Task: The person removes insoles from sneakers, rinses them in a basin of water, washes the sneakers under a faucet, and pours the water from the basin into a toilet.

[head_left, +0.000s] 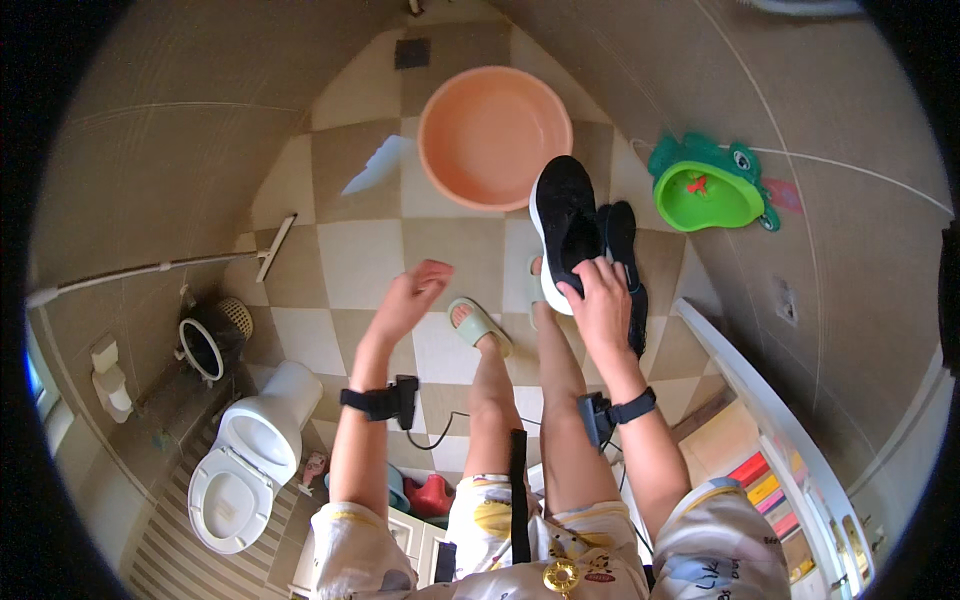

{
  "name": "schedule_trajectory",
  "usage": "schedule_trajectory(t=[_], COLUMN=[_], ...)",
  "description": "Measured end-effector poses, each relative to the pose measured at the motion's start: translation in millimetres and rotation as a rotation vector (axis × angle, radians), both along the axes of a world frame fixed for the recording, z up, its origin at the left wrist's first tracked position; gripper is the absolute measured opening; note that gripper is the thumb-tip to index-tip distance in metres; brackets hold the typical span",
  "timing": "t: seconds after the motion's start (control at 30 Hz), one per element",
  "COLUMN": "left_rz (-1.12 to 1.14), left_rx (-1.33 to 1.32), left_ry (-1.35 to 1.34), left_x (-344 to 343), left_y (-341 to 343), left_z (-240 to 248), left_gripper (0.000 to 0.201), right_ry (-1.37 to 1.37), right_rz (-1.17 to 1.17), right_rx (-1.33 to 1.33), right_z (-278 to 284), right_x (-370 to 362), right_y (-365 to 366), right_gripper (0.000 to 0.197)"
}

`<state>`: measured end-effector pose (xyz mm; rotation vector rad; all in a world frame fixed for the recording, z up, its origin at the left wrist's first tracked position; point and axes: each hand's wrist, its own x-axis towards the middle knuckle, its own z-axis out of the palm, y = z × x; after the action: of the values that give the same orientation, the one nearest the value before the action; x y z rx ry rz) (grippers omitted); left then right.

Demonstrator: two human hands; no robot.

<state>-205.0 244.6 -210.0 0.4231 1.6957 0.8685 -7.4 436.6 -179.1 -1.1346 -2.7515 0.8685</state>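
Note:
A black slip-on shoe with a white sole [566,200] hangs from my right hand [598,300], whose fingers and thumb pinch it at the heel opening. Its toe points away from me and overlaps the right rim of a round peach-orange basin [440,175] on the floor. Partly behind the held shoe, other dark footwear [622,225] lies on the tiles. My left hand [412,297] is raised to the left of the shoe, apart from it, and holds nothing. Its fingers reach to the right and are slightly blurred.
A green frog-shaped urinal [705,195] hangs on the right wall. At the left are a toilet [245,475], a waste bin [203,348] and a long-handled squeegee [275,250]. A white door [770,410] stands at the lower right. My feet wear light green slippers [485,325].

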Motion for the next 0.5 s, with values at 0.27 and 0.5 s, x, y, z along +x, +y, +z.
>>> schedule_trajectory(t=[0.27, 0.5], left_rz=[0.124, 0.458], left_rx=[0.106, 0.387], left_ry=[-0.260, -0.020], left_x=[5.9, -11.7], left_y=[66.3, 35.5], left_z=[84.8, 91.2], left_gripper=[0.108, 0.078], right_ry=[0.254, 0.391], right_rz=[0.111, 0.264], right_rx=[0.083, -0.193], right_z=[88.8, 164.6], right_x=[-54.0, -82.7], right_y=[-49.6, -58.5], right_gripper=[0.016, 0.033])
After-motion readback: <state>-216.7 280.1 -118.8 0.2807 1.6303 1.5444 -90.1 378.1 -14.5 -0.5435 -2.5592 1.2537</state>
